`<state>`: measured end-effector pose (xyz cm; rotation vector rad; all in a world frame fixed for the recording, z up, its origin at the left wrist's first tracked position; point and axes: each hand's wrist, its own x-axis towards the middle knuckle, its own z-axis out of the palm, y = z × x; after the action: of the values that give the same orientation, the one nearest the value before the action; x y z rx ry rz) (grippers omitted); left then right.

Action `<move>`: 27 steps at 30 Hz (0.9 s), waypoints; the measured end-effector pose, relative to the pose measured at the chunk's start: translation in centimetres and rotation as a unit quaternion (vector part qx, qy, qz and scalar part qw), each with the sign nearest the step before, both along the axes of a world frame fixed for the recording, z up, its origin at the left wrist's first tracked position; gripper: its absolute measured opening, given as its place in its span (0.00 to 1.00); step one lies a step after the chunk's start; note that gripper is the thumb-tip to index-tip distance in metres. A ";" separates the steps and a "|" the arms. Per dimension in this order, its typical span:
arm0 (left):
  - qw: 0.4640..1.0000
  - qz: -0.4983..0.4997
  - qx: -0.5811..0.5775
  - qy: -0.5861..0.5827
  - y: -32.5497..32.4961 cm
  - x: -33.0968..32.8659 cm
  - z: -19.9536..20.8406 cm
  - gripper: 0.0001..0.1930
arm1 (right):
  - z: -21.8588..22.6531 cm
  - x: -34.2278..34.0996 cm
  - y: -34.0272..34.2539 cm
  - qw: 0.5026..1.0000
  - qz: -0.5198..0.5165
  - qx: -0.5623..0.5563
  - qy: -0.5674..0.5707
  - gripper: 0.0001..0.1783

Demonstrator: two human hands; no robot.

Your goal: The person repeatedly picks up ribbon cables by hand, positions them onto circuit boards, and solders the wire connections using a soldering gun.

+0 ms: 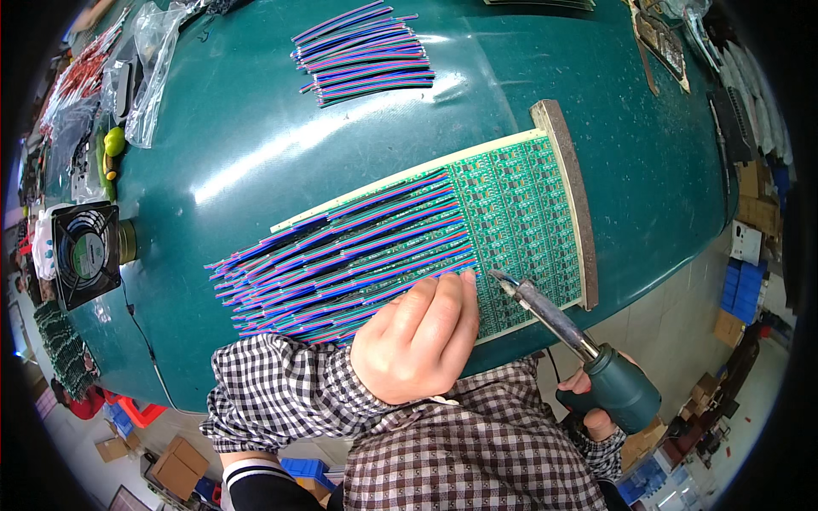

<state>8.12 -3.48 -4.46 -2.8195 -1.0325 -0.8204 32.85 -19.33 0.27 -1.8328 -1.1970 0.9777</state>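
Note:
A panel of green circuit boards [520, 204] lies on the bench before me, with rows of blue, red, green and black ribbon wires [341, 247] fanning out to its left. My left hand [417, 336] rests over the lower wires, fingertips pinched at the wire ends by the board. The piece of wire between the fingertips is mostly hidden. In my right hand [588, 404] is a soldering iron [626, 387] with a dark green handle. Its tip reaches the panel just right of my left fingertips; I cannot tell whether it touches.
A brown bar [569, 196] runs along the panel's right edge. More cut ribbon wires [366, 55] lie at the far side of the green bench top [239, 111]. At the left stand a black fan [85, 254] and plastic bags [158, 68]. Cardboard boxes [181, 467] are on the floor.

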 end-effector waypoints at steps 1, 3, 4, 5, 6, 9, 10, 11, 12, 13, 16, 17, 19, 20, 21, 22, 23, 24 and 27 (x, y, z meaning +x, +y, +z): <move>1.000 -0.001 -0.002 0.001 0.2 0.0 0.0 0.14 | -0.3 0.7 -0.7 1.000 0.001 0.000 0.001 0.36; 1.000 0.001 -0.001 0.000 0.5 -0.1 0.2 0.14 | -1.1 2.4 -2.5 0.996 0.049 -0.066 0.026 0.42; 1.000 -0.002 -0.008 -0.004 0.5 -0.1 0.5 0.15 | -1.5 2.2 -2.4 0.996 0.049 -0.063 0.028 0.42; 1.000 -0.004 -0.013 -0.008 0.5 -0.1 0.9 0.16 | -2.0 1.8 -2.0 0.992 0.002 -0.012 0.127 0.45; 1.000 -0.010 -0.018 0.000 0.6 -0.2 1.1 0.17 | -2.7 1.6 -1.4 0.972 -0.039 0.043 0.227 0.48; 0.997 -0.017 -0.069 0.026 0.1 -0.5 2.6 0.20 | -3.8 2.5 1.6 0.931 -0.057 0.106 0.346 0.48; 0.995 -0.026 -0.099 0.015 0.2 -0.7 2.7 0.20 | -4.4 3.2 2.9 0.917 -0.091 0.120 0.370 0.50; 0.991 -0.036 -0.129 0.003 0.2 -1.0 2.9 0.20 | -5.0 3.7 4.2 0.892 -0.123 0.145 0.410 0.48; 0.983 -0.040 -0.178 -0.030 0.4 -1.6 4.0 0.22 | -5.5 4.6 5.3 0.880 -0.115 0.164 0.431 0.46; 0.974 -0.036 -0.220 -0.050 0.7 -2.8 5.5 0.24 | -6.0 5.4 6.6 0.866 -0.107 0.182 0.453 0.44; 0.971 -0.023 -0.226 -0.073 5.4 -4.3 7.7 0.19 | -6.8 6.5 8.1 0.852 -0.134 0.194 0.468 0.40; 0.975 -0.011 -0.214 -0.064 8.3 -4.1 7.6 0.16 | -7.1 6.8 8.3 0.841 -0.159 0.188 0.482 0.40; 0.982 -0.007 -0.169 -0.078 14.0 -3.4 4.5 0.11 | -7.0 6.6 9.0 0.835 -0.163 0.196 0.488 0.40; 0.984 -0.017 -0.165 -0.057 16.4 -3.1 2.5 0.09 | -7.3 6.6 9.1 0.843 -0.140 0.200 0.480 0.40; 0.986 -0.026 -0.162 -0.034 18.0 -2.9 1.2 0.08 | -7.7 6.6 9.2 0.850 -0.118 0.203 0.472 0.40; 0.986 -0.026 -0.161 -0.034 18.5 -2.6 1.0 0.08 | -7.8 6.6 9.1 0.844 -0.107 0.214 0.480 0.40; 0.989 -0.021 -0.144 -0.008 18.9 -2.4 0.9 0.07 | -7.8 6.8 9.4 0.843 -0.106 0.214 0.482 0.40; 0.991 -0.024 -0.132 0.015 19.2 -2.0 0.4 0.06 | -7.9 6.8 9.2 0.836 -0.094 0.224 0.492 0.40; 0.998 -0.010 -0.052 0.043 18.8 -1.0 -0.6 0.06 | -7.6 7.0 9.4 0.827 -0.108 0.224 0.505 0.40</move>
<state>7.10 15.35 -5.10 -2.9266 -1.0651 -0.6606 39.88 -9.91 -7.32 -0.8041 -0.4591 1.1641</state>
